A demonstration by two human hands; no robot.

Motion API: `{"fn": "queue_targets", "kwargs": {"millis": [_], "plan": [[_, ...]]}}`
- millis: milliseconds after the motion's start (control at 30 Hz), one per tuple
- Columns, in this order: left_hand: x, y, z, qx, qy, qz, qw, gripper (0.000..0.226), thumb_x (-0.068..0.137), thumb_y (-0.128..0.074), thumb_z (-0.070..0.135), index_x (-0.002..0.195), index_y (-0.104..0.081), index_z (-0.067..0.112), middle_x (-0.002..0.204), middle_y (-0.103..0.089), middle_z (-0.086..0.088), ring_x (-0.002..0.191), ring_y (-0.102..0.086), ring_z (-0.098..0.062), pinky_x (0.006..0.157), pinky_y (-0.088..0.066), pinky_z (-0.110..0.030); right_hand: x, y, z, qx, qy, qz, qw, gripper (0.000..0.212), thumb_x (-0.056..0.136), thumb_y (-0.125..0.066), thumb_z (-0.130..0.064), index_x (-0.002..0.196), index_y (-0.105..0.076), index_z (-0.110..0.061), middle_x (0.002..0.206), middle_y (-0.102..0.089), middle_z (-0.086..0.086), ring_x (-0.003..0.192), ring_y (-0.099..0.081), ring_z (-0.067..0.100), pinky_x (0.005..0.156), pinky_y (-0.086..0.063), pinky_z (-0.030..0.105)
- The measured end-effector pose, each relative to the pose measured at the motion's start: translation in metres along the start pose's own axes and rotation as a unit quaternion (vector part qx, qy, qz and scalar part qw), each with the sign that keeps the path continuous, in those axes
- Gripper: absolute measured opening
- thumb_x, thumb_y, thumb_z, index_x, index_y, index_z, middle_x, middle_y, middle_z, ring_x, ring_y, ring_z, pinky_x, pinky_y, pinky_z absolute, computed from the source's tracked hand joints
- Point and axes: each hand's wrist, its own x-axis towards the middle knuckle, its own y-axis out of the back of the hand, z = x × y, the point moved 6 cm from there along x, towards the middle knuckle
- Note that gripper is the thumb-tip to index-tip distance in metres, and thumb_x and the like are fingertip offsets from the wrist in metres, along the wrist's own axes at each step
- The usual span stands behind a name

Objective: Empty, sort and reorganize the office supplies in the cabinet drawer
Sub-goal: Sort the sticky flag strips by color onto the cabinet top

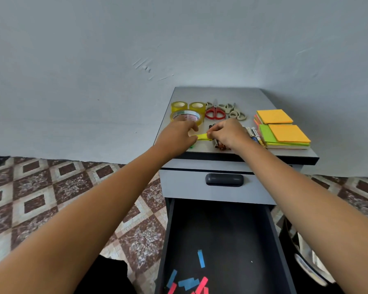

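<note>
Yellow strip in hands, tape print probably red

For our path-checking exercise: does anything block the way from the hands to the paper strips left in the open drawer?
Nothing visible does. The drawer is pulled open and the blue and red strips lie uncovered on its floor. The left hand and right hand pinch a yellow strip over the cabinet top.

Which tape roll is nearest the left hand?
The big roll with the printed label, in front of the two small yellow rolls, just beyond the left hand.
</note>
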Motion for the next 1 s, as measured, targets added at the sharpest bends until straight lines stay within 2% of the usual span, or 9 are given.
{"fn": "queue_targets", "kwargs": {"millis": [67,133,233,367,600,867,933,1000], "plan": [[0.002,-0.002,0.001,0.043,-0.032,-0.003,0.999,0.027,0.088,-0.061,0.025,0.113,-0.065,0.017,0.123,-0.047,-0.010,0.119,-0.042,-0.024,0.096,-0.039,-0.033,0.005,-0.003,0.001,-0.024,0.007,-0.001,1.000,0.014,0.087,-0.064,-0.017,0.097,-0.073,-0.013,0.064,-0.053,-0.004,0.057,-0.043,0.007,0.053,-0.036,0.022],[0.004,-0.004,0.002,0.094,-0.051,-0.002,0.994,0.025,0.089,-0.059,0.029,0.110,-0.067,0.020,0.122,-0.045,-0.010,0.122,-0.036,-0.027,0.097,-0.036,-0.035,0.008,-0.005,0.002,-0.060,0.023,0.001,0.998,0.015,0.086,-0.064,-0.016,0.096,-0.074,-0.013,0.073,-0.061,0.000,0.060,-0.049,0.009,0.062,-0.043,0.024],[0.005,-0.006,0.005,0.146,-0.068,0.003,0.987,0.025,0.090,-0.057,0.035,0.109,-0.068,0.023,0.126,-0.041,-0.009,0.123,-0.031,-0.028,0.098,-0.031,-0.037,0.010,-0.008,0.002,-0.095,0.037,0.001,0.995,0.016,0.086,-0.061,-0.014,0.095,-0.075,-0.014,0.089,-0.069,0.006,0.077,-0.060,0.018,0.072,-0.048,0.027],[0.007,-0.010,0.008,0.173,-0.078,0.005,0.982,0.028,0.088,-0.058,0.041,0.108,-0.069,0.026,0.129,-0.039,-0.009,0.124,-0.030,-0.030,0.098,-0.029,-0.038,0.012,-0.010,0.002,-0.116,0.046,0.000,0.992,0.016,0.087,-0.058,-0.014,0.092,-0.074,-0.017,0.090,-0.070,0.006,0.076,-0.060,0.019,0.072,-0.052,0.031],[0.007,-0.014,0.007,0.200,-0.085,0.009,0.976,0.030,0.088,-0.058,0.040,0.112,-0.068,0.025,0.135,-0.034,-0.011,0.127,-0.028,-0.031,0.101,-0.027,-0.040,0.010,-0.010,-0.005,-0.168,0.076,-0.007,0.983,0.017,0.090,-0.057,-0.016,0.097,-0.072,-0.015,0.083,-0.063,0.001,0.070,-0.055,0.014,0.052,-0.040,0.023],[0.007,-0.015,0.005,0.192,-0.071,0.011,0.979,0.026,0.088,-0.058,0.037,0.109,-0.069,0.026,0.137,-0.034,-0.011,0.128,-0.026,-0.033,0.102,-0.027,-0.042,0.007,-0.010,-0.009,-0.206,0.108,-0.028,0.972,0.022,0.090,-0.059,-0.019,0.110,-0.069,-0.018,0.109,-0.067,0.005,0.084,-0.059,0.018,0.073,-0.046,0.027],[0.008,-0.015,0.005,0.191,-0.066,0.010,0.979,0.026,0.088,-0.058,0.038,0.109,-0.069,0.026,0.137,-0.034,-0.010,0.128,-0.026,-0.032,0.102,-0.027,-0.041,0.006,-0.010,-0.011,-0.227,0.127,-0.042,0.965,0.024,0.090,-0.060,-0.023,0.112,-0.068,-0.019,0.110,-0.066,0.005,0.077,-0.056,0.017,0.073,-0.047,0.028],[0.008,-0.014,0.004,0.188,-0.063,0.008,0.980,0.027,0.087,-0.059,0.039,0.109,-0.069,0.027,0.136,-0.034,-0.009,0.128,-0.026,-0.032,0.102,-0.026,-0.040,0.006,-0.010,-0.011,-0.258,0.144,-0.053,0.954,0.026,0.088,-0.061,-0.029,0.112,-0.068,-0.020,0.109,-0.066,0.004,0.081,-0.057,0.018,0.071,-0.043,0.026]]}}
